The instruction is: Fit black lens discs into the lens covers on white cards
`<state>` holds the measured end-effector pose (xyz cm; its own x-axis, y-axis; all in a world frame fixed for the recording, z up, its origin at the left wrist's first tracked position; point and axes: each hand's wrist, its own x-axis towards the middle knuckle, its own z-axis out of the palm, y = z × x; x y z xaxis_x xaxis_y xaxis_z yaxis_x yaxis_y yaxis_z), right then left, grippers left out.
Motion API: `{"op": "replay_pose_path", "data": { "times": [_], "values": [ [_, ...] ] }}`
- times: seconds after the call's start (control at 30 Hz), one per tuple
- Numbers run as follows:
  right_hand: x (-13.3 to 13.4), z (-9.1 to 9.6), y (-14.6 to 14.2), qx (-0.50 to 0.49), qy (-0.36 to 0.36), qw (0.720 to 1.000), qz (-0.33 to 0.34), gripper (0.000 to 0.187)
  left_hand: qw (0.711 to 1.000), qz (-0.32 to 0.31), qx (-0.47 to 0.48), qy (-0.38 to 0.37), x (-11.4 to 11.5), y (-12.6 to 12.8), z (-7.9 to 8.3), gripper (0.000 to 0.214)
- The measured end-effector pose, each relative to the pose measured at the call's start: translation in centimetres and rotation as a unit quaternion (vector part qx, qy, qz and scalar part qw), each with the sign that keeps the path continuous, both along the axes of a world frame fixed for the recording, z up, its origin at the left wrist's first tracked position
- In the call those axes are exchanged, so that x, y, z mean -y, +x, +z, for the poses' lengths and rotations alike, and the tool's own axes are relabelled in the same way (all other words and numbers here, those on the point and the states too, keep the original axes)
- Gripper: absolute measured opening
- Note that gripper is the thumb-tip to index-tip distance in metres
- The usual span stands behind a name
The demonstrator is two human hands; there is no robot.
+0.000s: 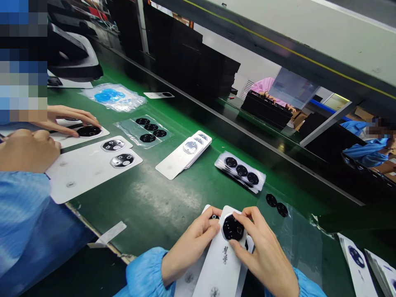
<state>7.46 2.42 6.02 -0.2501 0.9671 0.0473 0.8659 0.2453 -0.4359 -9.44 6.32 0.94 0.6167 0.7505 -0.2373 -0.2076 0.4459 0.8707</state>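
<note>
A white phone back panel [216, 268] with dark lettering lies tilted in front of me, on top of other white panels that are partly hidden. My left hand [193, 245] is closed at its left edge, thumb and fingers pinched near the top. A black camera lens cover [233, 227] sits at the panel's upper end. My right hand [262, 247] has its thumb and fingers closed around that cover's rim. Part of another dark cover [214, 216] shows behind my left fingers. Beyond my hands is a stack of clear-edged sheets [220, 165] carrying black lens covers.
White panels [173, 165] are stacked mid-table. Loose black covers [282, 209] lie on clear film at the right, others on a plastic sheet [119, 126]. A co-worker's hands [31, 150] handle panels [83, 177] at the left. More panels [355, 255] stand at the right edge.
</note>
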Motion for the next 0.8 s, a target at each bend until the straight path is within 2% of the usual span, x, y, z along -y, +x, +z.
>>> {"op": "replay_pose_path", "data": {
  "times": [0.8],
  "values": [
    [-0.07, 0.04, -0.24, 0.011, 0.031, 0.999, 0.012, 0.035, 1.0, 0.0, 0.008, -0.009, 0.2, -0.06, 0.1, 0.041]
  ]
}}
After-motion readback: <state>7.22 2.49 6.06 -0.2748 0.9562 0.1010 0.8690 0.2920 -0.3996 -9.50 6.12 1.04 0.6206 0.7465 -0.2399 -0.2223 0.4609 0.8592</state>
